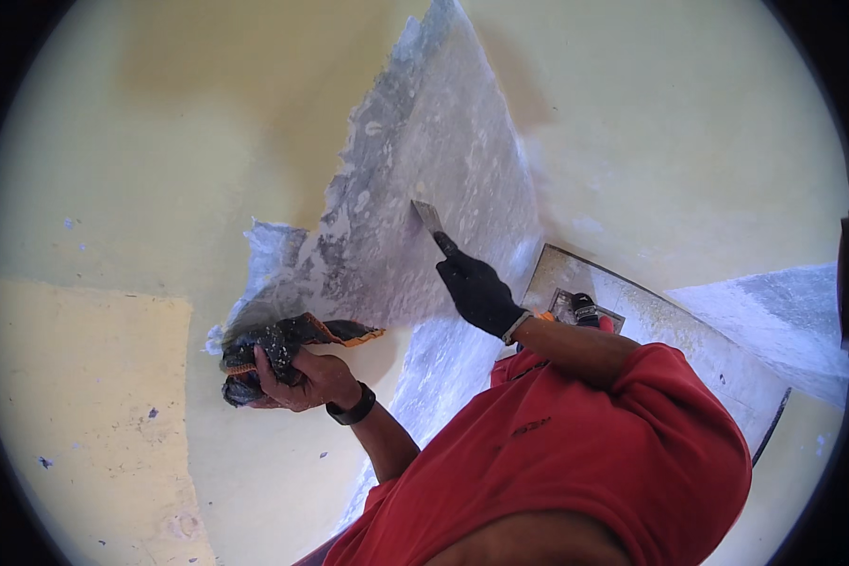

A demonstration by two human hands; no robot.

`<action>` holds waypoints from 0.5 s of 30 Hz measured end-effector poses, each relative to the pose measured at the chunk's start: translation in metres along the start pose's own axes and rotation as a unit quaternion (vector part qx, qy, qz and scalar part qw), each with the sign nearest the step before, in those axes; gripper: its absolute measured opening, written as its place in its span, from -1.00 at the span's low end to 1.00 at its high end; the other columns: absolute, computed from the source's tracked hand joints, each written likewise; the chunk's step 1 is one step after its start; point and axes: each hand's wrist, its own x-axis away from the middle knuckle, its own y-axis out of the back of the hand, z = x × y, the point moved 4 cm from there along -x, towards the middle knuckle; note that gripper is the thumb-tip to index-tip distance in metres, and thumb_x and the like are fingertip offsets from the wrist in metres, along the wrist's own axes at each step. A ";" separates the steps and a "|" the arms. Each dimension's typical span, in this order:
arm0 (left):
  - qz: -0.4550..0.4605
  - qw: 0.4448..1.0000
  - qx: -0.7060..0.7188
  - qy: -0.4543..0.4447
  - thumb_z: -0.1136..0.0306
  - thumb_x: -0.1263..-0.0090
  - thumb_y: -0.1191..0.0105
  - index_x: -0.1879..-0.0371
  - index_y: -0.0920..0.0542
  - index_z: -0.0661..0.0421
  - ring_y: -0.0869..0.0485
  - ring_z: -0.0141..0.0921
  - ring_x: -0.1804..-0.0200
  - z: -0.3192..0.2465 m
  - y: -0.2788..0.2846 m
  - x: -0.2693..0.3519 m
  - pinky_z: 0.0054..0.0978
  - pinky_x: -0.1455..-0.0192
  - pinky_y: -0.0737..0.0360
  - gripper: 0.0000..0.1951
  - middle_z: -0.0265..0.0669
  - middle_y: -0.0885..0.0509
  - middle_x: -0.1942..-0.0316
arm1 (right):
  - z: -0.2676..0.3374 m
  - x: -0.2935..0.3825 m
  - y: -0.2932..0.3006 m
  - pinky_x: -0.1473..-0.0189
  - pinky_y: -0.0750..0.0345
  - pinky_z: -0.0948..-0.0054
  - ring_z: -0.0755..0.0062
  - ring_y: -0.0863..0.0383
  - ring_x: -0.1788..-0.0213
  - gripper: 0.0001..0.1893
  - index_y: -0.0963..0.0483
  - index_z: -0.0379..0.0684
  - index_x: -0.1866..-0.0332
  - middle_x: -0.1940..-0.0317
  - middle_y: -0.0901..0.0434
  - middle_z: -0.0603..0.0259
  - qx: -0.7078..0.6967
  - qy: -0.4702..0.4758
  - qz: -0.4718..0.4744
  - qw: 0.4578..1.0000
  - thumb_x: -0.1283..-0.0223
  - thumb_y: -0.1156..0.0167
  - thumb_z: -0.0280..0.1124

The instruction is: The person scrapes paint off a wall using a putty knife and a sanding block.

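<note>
In a black glove, my right hand [480, 293] grips a scraper [428, 214] with a flat metal blade. The blade's tip meets the bare grey-white patch [460, 141] on the pale yellow wall, or lies very close to it. A bundled dark cloth [283, 347] with orange edging is clutched in my bare left hand [311, 382], which wears a black wristband. White specks dot the cloth. One end of it hangs out toward the right, in front of the lower part of the patch. The scraper's handle is mostly hidden by the glove.
Ragged painted edges border the patch on its left. At lower right is a dark-edged flat surface [679, 332] with yellowish crumbs; on it sits a dark object [584, 308] bearing writing, partly hidden by my arm. Another stripped area [785, 318] lies farther right.
</note>
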 end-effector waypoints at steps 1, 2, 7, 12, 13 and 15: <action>0.008 1.000 -0.004 -0.011 0.47 -0.16 -0.09 0.12 -0.69 0.10 -0.51 -0.26 -0.18 -0.001 0.001 -0.001 -0.05 -0.51 0.11 -0.71 -0.31 -0.75 0.17 | 0.002 0.002 0.001 0.18 -0.47 -0.03 -0.21 -0.60 0.22 -0.49 -0.26 0.08 -0.43 0.34 -0.60 -0.20 0.001 -0.002 0.005 1.000 -0.39 0.00 -0.17; 0.016 1.000 -0.007 -0.022 0.48 -0.15 -0.10 0.12 -0.69 0.12 -0.46 -0.23 -0.20 -0.001 0.002 -0.002 -0.06 -0.48 -0.01 -0.71 -0.25 -0.73 0.13 | 0.004 0.003 0.001 0.18 -0.47 -0.02 -0.21 -0.61 0.21 -0.49 -0.26 0.08 -0.43 0.33 -0.60 -0.22 0.005 -0.013 0.001 1.000 -0.39 0.00 -0.18; 0.029 0.998 0.064 0.002 0.52 -0.14 -0.14 0.11 -0.69 0.14 -0.38 -0.14 -0.23 -0.006 0.004 -0.003 -0.12 -0.30 -0.30 -0.71 -0.08 -0.61 -0.02 | -0.005 -0.004 -0.003 0.16 -0.48 0.01 -0.21 -0.61 0.19 -0.49 -0.26 0.08 -0.43 0.31 -0.60 -0.23 0.041 -0.040 -0.005 0.998 -0.39 0.00 -0.17; 0.048 0.998 0.050 -0.005 0.52 -0.14 -0.16 0.12 -0.70 0.13 -0.38 -0.11 -0.22 -0.004 0.007 -0.002 -0.12 -0.27 -0.34 -0.71 -0.04 -0.58 -0.03 | 0.004 -0.007 0.007 0.12 -0.48 -0.04 -0.22 -0.60 0.17 -0.48 -0.23 -0.01 -0.43 0.29 -0.61 -0.23 0.019 -0.014 -0.024 0.999 -0.40 0.05 -0.17; 0.047 0.998 0.035 -0.032 0.52 -0.14 -0.15 0.13 -0.70 0.13 -0.39 -0.11 -0.21 -0.003 0.006 -0.002 -0.11 -0.27 -0.34 -0.72 -0.03 -0.58 -0.02 | 0.005 -0.003 0.005 0.11 -0.48 -0.04 -0.22 -0.60 0.16 -0.48 -0.22 -0.02 -0.44 0.29 -0.60 -0.23 0.041 -0.019 0.005 0.999 -0.40 0.06 -0.18; 0.048 0.997 0.018 -0.060 0.52 -0.14 -0.15 0.13 -0.70 0.13 -0.40 -0.11 -0.20 -0.006 0.006 -0.002 -0.10 -0.27 -0.35 -0.72 -0.02 -0.58 -0.01 | 0.001 -0.012 0.005 0.12 -0.48 -0.06 -0.23 -0.60 0.16 -0.47 -0.21 -0.01 -0.44 0.29 -0.61 -0.23 0.057 -0.012 0.005 0.998 -0.40 0.06 -0.18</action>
